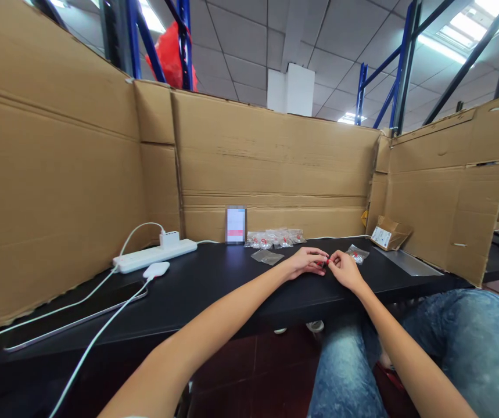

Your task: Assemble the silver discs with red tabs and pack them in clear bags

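Close together over the black table, both hands meet at a small red item, too small to name. My left hand is closed around its left side, fingers curled. Opposite it, my right hand pinches the item between thumb and fingertips. Just behind my right hand lies a small clear plastic bag with something red inside. A flat clear bag rests to the left of my left hand. Farther back sits a row of several clear bags with red bits in them.
Cardboard panels wall the table at the back and sides. A phone stands against the back panel. At left are a white power strip, a charger with cables and a dark tablet. A cardboard box stands at right.
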`<state>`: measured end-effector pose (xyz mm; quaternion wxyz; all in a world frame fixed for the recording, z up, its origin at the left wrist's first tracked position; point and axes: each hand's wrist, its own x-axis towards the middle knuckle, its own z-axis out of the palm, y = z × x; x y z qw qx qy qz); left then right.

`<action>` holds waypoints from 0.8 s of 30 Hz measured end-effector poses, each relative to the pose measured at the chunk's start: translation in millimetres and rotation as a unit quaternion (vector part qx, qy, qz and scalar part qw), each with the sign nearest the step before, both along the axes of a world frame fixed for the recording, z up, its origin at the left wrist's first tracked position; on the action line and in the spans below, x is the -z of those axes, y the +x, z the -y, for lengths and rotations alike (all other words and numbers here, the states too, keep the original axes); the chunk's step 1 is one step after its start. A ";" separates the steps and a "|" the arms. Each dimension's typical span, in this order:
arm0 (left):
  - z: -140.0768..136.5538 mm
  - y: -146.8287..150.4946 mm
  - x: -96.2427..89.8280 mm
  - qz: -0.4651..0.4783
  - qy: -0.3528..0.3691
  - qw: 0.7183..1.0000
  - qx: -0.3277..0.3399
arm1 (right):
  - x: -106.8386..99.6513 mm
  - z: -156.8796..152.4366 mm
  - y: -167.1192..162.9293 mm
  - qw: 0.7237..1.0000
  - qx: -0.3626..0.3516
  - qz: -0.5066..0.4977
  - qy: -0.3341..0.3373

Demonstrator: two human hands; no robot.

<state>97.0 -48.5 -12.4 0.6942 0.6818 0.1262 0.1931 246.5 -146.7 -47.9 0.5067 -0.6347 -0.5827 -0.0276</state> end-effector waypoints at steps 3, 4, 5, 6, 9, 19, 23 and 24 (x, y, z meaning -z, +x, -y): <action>0.2 1.9 -0.3 0.009 -0.020 1.000 0.002 | -1.5 1.8 -1.0 0.998 -0.047 -0.038 0.026; 0.2 2.6 -0.1 0.007 -0.021 1.000 0.004 | -1.3 1.9 -0.9 0.997 -0.059 -0.052 0.026; 0.1 3.4 0.3 0.001 -0.021 1.000 0.006 | -0.6 1.6 -0.6 0.995 -0.069 -0.066 0.021; 0.1 4.0 0.7 -0.007 -0.022 1.000 0.007 | 0.3 1.1 0.0 0.994 -0.078 -0.081 0.014; 0.1 4.8 1.9 -0.024 -0.027 0.999 0.011 | 3.2 -0.8 1.7 0.988 -0.099 -0.119 -0.007; -0.4 5.0 4.4 -0.019 -0.037 0.999 0.013 | 0.2 4.1 -0.4 0.984 -0.108 -0.142 -0.024; -0.8 4.9 4.3 -0.018 -0.039 0.999 0.018 | 1.0 3.9 0.2 0.983 -0.109 -0.147 -0.023; -1.2 4.8 4.1 -0.018 -0.039 0.999 0.022 | 1.2 3.3 0.2 0.982 -0.110 -0.151 -0.022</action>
